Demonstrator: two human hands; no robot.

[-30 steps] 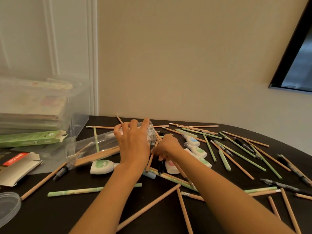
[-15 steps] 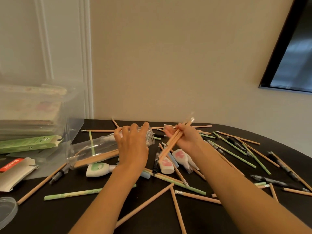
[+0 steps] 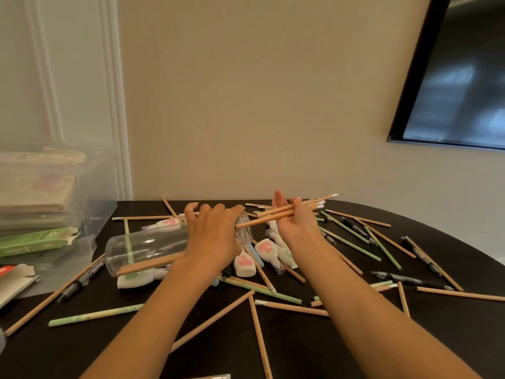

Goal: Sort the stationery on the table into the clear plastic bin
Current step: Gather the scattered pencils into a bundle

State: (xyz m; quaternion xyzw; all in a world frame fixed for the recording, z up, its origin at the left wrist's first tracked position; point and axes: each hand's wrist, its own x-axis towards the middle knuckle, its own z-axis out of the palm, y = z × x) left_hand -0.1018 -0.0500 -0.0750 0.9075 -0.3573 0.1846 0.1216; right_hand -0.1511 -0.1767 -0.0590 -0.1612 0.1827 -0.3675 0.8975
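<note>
Pencils held at the clear jar mouth
Right hand clamps the light, stiff, slippery bundle mid-length; left hand grips the jar lying on the table; clear plastic bin far left.

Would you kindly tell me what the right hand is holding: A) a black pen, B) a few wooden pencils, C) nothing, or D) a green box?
B: the right hand grips a few wooden pencils, pointed at the clear jar that the left hand holds.
</note>
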